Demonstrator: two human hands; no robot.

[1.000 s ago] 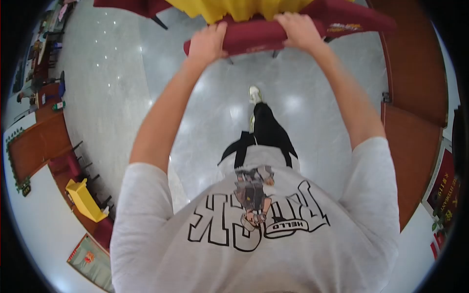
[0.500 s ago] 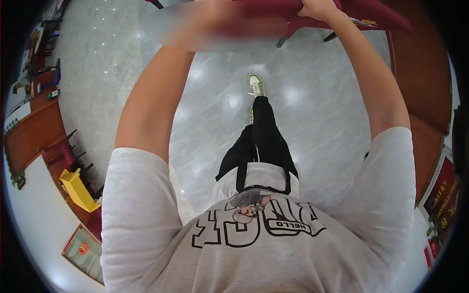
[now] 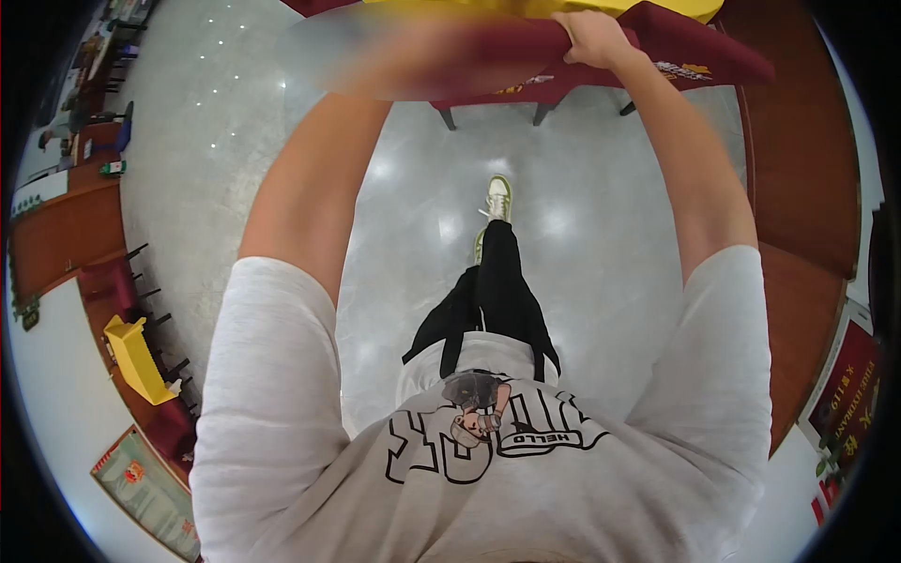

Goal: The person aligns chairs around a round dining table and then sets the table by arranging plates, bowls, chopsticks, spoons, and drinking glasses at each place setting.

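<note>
My right hand (image 3: 598, 40) is closed on the edge of a dark red cloth-covered chair (image 3: 530, 52) at the top of the view, thumb and fingers curled over it. My left hand (image 3: 394, 47) reaches to the same dark red cover, but a blurred patch hides its fingers. Printed lettering shows on the dark red cloth (image 3: 690, 70) right of my right hand. Dark chair legs (image 3: 541, 114) stand below on the floor. Behind the chair, a bright yellow object (image 3: 648, 9) shows along the top edge.
Grey glossy floor (image 3: 601, 216) lies under my feet. A long brown wooden counter or panel (image 3: 802, 188) runs along the right. At left are dark red chairs (image 3: 174, 427), a yellow box-like object (image 3: 141, 361) and another brown counter (image 3: 70, 235). A framed board (image 3: 141, 488) is at lower left.
The dark red chair and both hands sit slightly lower in view, and more chair legs show. The yellow object has come into view at the top. My right hand has shifted slightly left.
</note>
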